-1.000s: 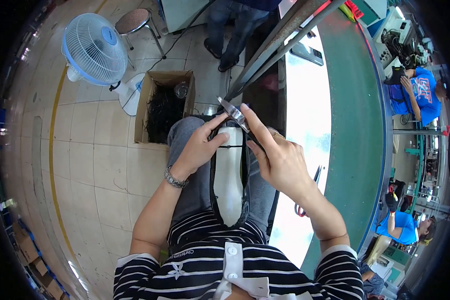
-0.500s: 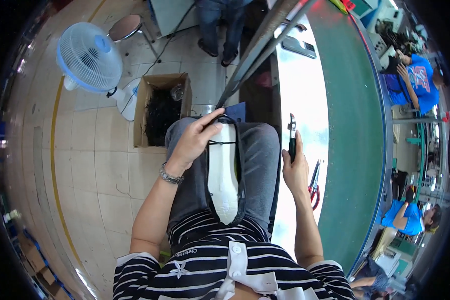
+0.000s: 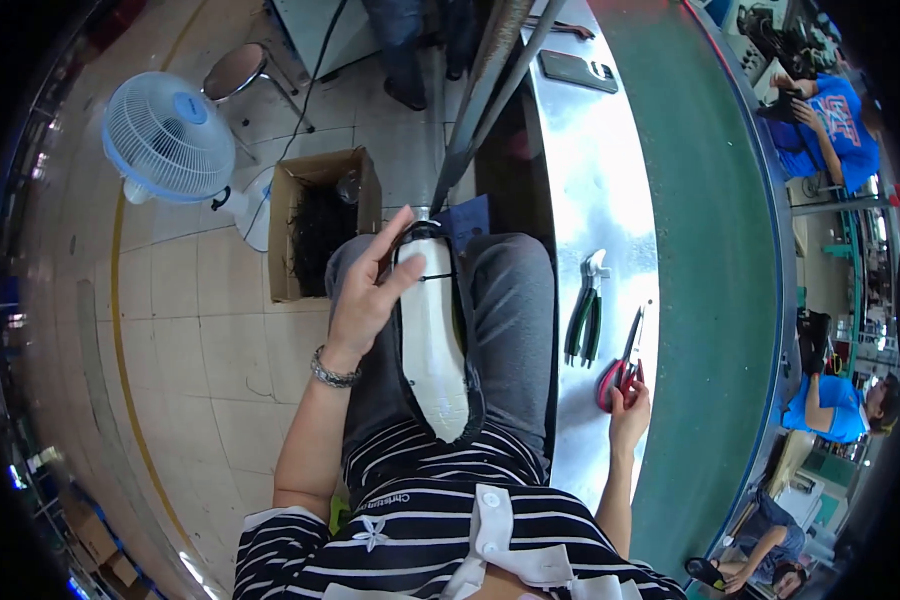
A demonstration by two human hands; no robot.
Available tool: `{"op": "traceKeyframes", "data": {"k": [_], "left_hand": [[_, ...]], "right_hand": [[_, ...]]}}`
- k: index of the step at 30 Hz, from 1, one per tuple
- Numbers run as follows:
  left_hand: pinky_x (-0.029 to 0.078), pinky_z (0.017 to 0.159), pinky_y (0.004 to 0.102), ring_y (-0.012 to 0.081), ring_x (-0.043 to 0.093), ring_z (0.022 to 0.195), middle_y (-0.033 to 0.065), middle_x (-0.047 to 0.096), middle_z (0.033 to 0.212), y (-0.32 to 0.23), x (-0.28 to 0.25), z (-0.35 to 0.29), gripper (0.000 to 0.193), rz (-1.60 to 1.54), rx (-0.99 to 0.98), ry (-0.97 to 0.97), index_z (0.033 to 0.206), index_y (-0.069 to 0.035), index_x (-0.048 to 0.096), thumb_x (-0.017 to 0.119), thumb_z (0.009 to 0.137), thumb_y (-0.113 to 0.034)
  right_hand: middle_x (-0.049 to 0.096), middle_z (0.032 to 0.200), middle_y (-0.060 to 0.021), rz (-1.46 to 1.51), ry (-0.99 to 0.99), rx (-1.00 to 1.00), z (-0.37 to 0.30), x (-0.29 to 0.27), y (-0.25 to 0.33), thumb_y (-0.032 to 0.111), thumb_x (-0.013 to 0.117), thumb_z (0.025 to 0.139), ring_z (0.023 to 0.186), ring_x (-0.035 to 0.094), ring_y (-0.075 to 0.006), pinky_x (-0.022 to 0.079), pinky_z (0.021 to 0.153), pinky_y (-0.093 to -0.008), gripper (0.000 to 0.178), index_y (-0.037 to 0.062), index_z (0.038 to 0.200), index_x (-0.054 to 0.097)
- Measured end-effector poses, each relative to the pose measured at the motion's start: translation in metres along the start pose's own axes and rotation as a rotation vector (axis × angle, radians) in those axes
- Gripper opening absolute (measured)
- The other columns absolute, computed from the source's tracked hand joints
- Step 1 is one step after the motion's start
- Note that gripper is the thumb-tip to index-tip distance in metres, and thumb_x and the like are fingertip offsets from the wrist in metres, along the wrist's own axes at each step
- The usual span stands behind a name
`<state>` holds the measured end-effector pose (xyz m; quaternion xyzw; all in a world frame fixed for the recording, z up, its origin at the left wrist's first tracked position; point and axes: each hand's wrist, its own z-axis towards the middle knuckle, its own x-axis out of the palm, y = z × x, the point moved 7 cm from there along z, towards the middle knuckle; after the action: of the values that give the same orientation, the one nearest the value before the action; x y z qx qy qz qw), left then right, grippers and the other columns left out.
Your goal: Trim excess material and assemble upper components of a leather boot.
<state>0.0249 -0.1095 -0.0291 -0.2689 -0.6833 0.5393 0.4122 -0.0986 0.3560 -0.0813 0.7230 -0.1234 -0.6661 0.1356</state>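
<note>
Across my thighs lies a shoe upper (image 3: 476,395) pulled over a white shoe last (image 3: 435,340), its bottom side up, with a thin black cord across it near the far end. My left hand (image 3: 365,300) grips its far left side, thumb on the white surface. At the metal bench, my right hand (image 3: 630,415) has its fingers closed at the red handles of a pair of scissors (image 3: 625,375), whose blades point away from me. Just left of the scissors lie pliers (image 3: 588,315) with dark green handles, free of any hand.
The metal bench (image 3: 600,200) runs along my right, beside a green belt (image 3: 705,300). A phone (image 3: 578,70) lies farther up the bench. To my left stand a cardboard box (image 3: 282,235) of black scraps, a fan (image 3: 170,135) and a stool (image 3: 235,72). Several people work at right.
My right hand has let go of the pliers, which now lie on the bench, and has moved nearer to me onto the scissors. The left hand keeps hold of the shoe upper.
</note>
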Motion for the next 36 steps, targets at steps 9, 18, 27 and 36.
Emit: {"op": "traceKeyframes", "data": {"k": [9,18,27,36], "left_hand": [[0.047,0.093,0.0367,0.0322,0.062,0.112,0.0206,0.056,0.132,-0.027,0.004,-0.043,0.033,0.714,0.287,-0.295,0.118,-0.007,0.068,0.068,0.089,-0.022],[0.051,0.067,0.0347,0.0295,0.067,0.078,0.0173,0.063,0.121,-0.025,0.011,-0.042,0.012,0.766,0.402,-0.504,0.094,-0.002,0.063,0.061,0.092,-0.013],[0.052,0.069,0.0351,0.0274,0.068,0.081,0.0139,0.069,0.11,-0.034,0.014,-0.044,0.007,0.86,0.515,-0.491,0.092,-0.002,0.063,0.063,0.091,-0.009],[0.052,0.064,0.0322,0.0231,0.067,0.076,0.0092,0.07,0.082,-0.054,0.009,-0.058,0.012,0.955,0.64,-0.55,0.098,-0.001,0.066,0.065,0.087,-0.002]], "right_hand": [[0.053,0.082,0.0015,1.224,0.906,0.2,-0.042,-0.003,0.155,0.033,0.077,0.08,0.069,0.052,-0.0081,0.041,0.06,-0.0206,0.06,0.0001,0.124,0.052],[0.046,0.08,0.0026,1.052,1.605,0.239,-0.113,0.014,0.253,0.058,0.068,0.082,0.063,0.048,-0.007,0.038,0.052,-0.0195,0.073,0.0006,0.125,0.05],[0.05,0.059,0.0024,0.592,1.062,-0.155,-0.102,0.021,0.259,0.04,0.057,0.095,0.051,0.044,-0.0064,0.036,0.046,-0.0245,0.04,0.0044,0.078,0.054],[0.063,0.078,-0.0008,0.504,0.391,0.041,-0.027,-0.005,0.13,0.008,0.064,0.091,0.069,0.055,-0.0067,0.044,0.063,-0.0221,0.011,0.0008,0.099,0.066]]}}
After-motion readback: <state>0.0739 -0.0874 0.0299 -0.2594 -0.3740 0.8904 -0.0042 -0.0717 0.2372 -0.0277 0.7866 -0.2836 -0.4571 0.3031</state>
